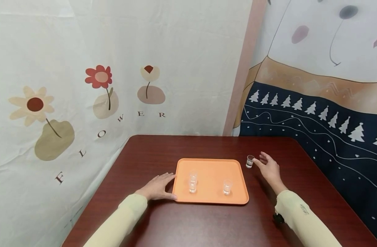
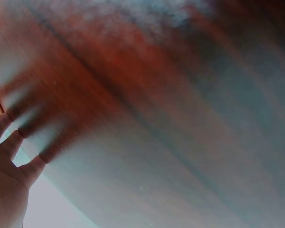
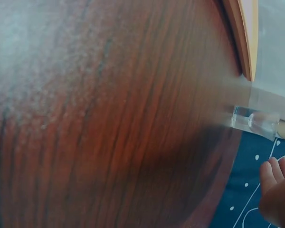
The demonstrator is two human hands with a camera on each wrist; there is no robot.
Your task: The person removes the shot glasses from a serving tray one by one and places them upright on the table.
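one small clear glass (image 1: 249, 162), roughly upright, on or just above the dark red table (image 1: 207, 223), past the right edge of an orange tray (image 1: 213, 168). at its side, the thumb tip of the right hand (image 1: 270, 173), other fingers held apart; no telling from these views if pinched or merely touched. left hand (image 1: 157, 187) spread, at the left edge of the tray. more glasses (image 1: 227, 187) standing on the tray, some overlapping toward the left, one toward the right. probably best: grip lightly from opposite sides, keep the base level, steady the tray without tipping its rim.
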